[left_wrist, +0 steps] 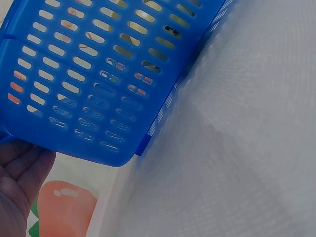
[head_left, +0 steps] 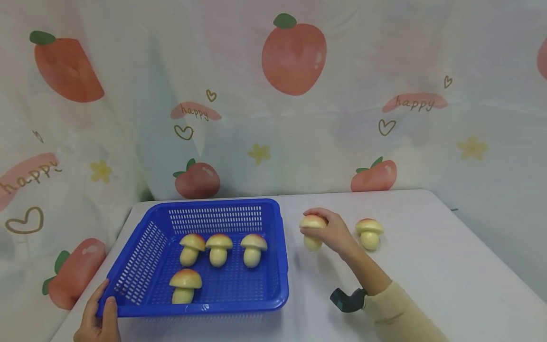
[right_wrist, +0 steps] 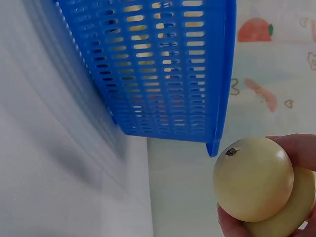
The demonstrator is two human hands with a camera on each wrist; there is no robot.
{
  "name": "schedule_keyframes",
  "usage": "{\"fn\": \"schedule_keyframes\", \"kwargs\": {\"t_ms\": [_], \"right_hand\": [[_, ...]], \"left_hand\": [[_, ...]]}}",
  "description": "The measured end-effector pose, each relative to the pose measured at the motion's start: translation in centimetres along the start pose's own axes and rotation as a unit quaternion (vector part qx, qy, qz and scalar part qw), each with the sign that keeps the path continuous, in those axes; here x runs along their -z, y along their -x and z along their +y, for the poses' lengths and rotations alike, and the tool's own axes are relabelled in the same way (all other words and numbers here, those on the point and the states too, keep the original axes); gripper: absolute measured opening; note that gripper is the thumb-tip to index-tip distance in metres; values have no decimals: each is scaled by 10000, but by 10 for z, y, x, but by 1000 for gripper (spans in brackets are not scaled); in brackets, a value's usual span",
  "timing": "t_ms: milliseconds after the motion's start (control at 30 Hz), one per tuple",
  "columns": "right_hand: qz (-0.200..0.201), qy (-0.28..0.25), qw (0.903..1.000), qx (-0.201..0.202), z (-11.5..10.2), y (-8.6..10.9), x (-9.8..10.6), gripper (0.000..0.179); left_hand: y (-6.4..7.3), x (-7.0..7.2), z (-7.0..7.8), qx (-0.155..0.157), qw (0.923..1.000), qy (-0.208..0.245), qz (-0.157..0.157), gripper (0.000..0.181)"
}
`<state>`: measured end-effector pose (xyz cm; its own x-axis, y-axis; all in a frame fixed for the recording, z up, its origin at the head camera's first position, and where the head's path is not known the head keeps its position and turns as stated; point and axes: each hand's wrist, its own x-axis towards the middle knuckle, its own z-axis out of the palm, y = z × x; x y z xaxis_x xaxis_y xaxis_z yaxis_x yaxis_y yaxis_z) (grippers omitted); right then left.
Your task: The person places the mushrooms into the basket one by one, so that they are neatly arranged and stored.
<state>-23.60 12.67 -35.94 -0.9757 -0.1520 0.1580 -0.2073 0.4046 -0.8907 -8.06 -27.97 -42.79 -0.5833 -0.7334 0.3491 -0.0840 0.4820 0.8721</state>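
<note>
My right hand [head_left: 326,230] grips a toy mushroom [head_left: 313,242] by its red-tinged cap, just right of the blue plastic basket [head_left: 284,266]. Seen from the right wrist, the mushroom's round pale stem end [right_wrist: 254,180] faces the camera, with fingers around the cap behind it. At the basket's near left corner, my left hand [head_left: 100,313] holds the rim between thumb and fingers. Inside the basket stand several similar mushrooms: three in a row, such as the middle one [head_left: 218,251], and one nearer the front [head_left: 184,286].
Another mushroom [head_left: 369,233] stands on the white table [head_left: 427,266], right of my right hand. A black wrist mount [head_left: 348,300] juts from my right sleeve. Behind the table hangs a curtain [head_left: 320,137] printed with fruit and hearts.
</note>
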Motion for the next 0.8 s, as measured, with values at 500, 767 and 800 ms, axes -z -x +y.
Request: {"fn": "schedule_keyframes", "kwargs": {"t_ms": [500,767,800], "right_hand": [[-157,-692,9974,154,-32,21,-15,42],[-385,-923,9946,288,-39,23,-22,41],[-415,-970,9940,295,-40,23,-23,41]], "left_hand": [[1,2,-1,71,9999,-116,-14,38],[2,0,2,62,9999,-80,-3,38],[2,0,2,57,9999,-84,12,38]]}}
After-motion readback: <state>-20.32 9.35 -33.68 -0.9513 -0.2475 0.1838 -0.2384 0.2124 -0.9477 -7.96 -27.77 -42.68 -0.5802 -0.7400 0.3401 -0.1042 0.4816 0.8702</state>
